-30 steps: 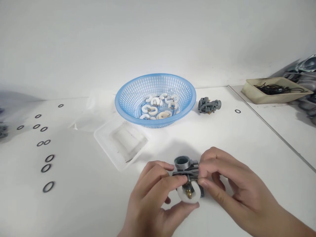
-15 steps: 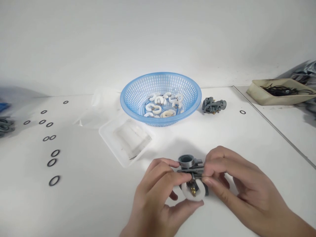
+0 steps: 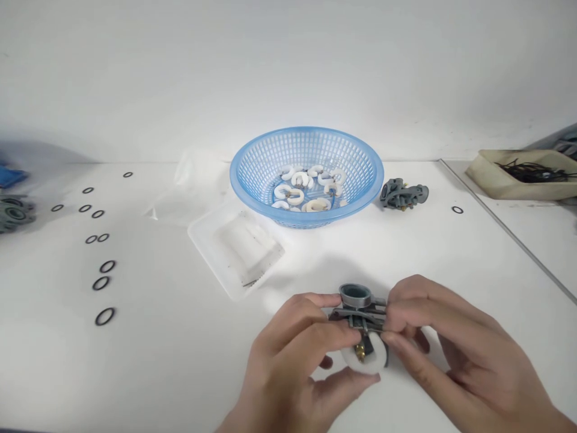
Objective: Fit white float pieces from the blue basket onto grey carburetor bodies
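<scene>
A grey metal carburetor (image 3: pixel 355 294) is held above the white table, its round bore facing up. A white ring-shaped float (image 3: pixel 377 359) sits on its near side, around a brass jet (image 3: pixel 360 352). My left hand (image 3: pixel 295 355) grips the carburetor from the left, index fingertip by the float's hinge and thumb below the float. At the hinge's right end, my right hand (image 3: pixel 455 343) is closed in a pinch, thumb against forefinger. Whatever is between those fingertips is too small to make out.
Behind stands a blue mesh basket (image 3: pixel 238 180) with several white floats. Another carburetor (image 3: pixel 403 194) lies to its right. Several black O-rings (image 3: pixel 105 317) dot the left side. A shallow white tray (image 3: pixel 211 264), a plastic bag (image 3: pixel 180 192) and a cream bin (image 3: pixel 487 174) of black parts stand around.
The view has shifted slightly, so the carburetor and both hands appear a little farther right. Both hands keep nearly the same hold.
</scene>
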{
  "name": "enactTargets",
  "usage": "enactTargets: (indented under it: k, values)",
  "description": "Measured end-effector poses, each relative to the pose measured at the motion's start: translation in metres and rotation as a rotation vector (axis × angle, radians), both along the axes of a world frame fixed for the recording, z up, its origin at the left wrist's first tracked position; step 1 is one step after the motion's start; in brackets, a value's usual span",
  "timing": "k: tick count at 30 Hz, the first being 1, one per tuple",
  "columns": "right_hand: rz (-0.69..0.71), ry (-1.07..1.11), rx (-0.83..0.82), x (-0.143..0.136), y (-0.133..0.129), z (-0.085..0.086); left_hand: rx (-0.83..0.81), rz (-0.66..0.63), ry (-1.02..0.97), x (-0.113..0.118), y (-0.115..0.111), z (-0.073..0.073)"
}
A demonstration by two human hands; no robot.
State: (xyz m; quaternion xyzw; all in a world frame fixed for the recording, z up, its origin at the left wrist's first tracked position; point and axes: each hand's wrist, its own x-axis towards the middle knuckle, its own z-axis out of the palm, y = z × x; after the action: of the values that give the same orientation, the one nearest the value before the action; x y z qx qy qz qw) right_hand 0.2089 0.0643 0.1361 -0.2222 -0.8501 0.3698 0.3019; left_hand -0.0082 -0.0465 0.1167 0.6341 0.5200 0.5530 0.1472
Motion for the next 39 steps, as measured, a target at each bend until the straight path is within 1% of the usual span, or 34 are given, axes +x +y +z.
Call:
enactTargets:
  k: [4,12,18,25,29,34,36,39]
  values:
    - [0.000,-0.012,0.007,-0.001,0.000,0.002,0.079,-0.017,0.040,-0.003,0.001,0.000]
    - [0.017,-0.053,0.014,0.004,0.004,-0.001,0.075,-0.019,0.087,-0.004,0.000,-0.002]
    - [0.011,-0.031,-0.016,0.003,0.002,0.001,0.015,0.016,0.137,-0.002,-0.007,-0.002]
    - [0.019,-0.002,-0.075,-0.004,0.001,0.006,-0.002,0.049,0.178,0.001,-0.010,-0.001]
    - [0.029,0.006,-0.112,-0.002,0.001,0.003,0.041,0.078,0.156,0.007,-0.011,-0.005]
    - [0.035,0.017,-0.156,-0.001,0.001,0.000,0.114,0.168,0.177,0.018,-0.011,-0.010]
    - [0.032,0.025,-0.167,-0.001,0.000,0.000,0.123,0.173,0.172,0.019,-0.012,-0.011]
    - [0.018,0.030,-0.175,-0.001,-0.001,0.000,0.045,0.158,0.221,0.018,-0.017,-0.013]
